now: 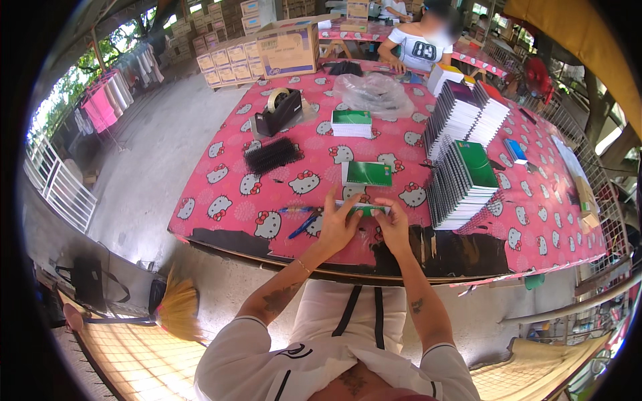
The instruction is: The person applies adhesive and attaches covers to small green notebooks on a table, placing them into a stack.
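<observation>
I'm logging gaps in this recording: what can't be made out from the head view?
All in the head view:
- The ends of the green-and-white item: covered by fingers of the left hand and right hand.
- Inside the large cardboard box: hidden by its sides.
- The farthest co-worker's head: cut off by the top edge.
- Individual black coils: too small to count.

Daylight glares through foliage [83, 63] at left, while fisheye edges curve
</observation>
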`<act>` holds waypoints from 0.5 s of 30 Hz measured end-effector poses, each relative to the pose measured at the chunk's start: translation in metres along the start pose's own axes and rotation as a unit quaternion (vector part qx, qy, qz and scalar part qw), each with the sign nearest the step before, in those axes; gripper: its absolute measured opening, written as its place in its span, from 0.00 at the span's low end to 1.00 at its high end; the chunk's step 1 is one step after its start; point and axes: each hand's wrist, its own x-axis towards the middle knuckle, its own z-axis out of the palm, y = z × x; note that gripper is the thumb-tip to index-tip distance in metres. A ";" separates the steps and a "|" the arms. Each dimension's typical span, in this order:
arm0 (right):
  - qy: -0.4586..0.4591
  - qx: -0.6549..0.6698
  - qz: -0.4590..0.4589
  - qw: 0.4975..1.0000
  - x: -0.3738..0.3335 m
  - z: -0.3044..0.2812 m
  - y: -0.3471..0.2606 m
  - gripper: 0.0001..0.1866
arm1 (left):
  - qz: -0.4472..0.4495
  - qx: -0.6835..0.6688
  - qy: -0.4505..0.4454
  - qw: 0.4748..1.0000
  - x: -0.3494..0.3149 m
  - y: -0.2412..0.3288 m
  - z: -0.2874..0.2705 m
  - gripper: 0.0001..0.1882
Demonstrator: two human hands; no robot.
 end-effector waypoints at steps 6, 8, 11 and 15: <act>0.081 0.075 -0.001 0.994 -0.009 -0.007 -0.010 0.19 | -0.014 -0.125 -0.038 0.991 0.003 -0.002 0.006 0.26; 0.081 0.086 -0.003 0.993 -0.017 -0.004 -0.008 0.20 | -0.067 -0.156 -0.095 0.981 0.002 -0.003 0.004 0.27; 0.070 0.103 0.035 0.992 -0.018 -0.002 -0.010 0.22 | -0.015 -0.110 -0.094 0.989 -0.002 -0.009 0.010 0.29; 0.037 0.113 0.096 0.988 -0.017 -0.006 -0.008 0.18 | -0.025 -0.126 -0.073 0.989 -0.010 -0.005 0.015 0.29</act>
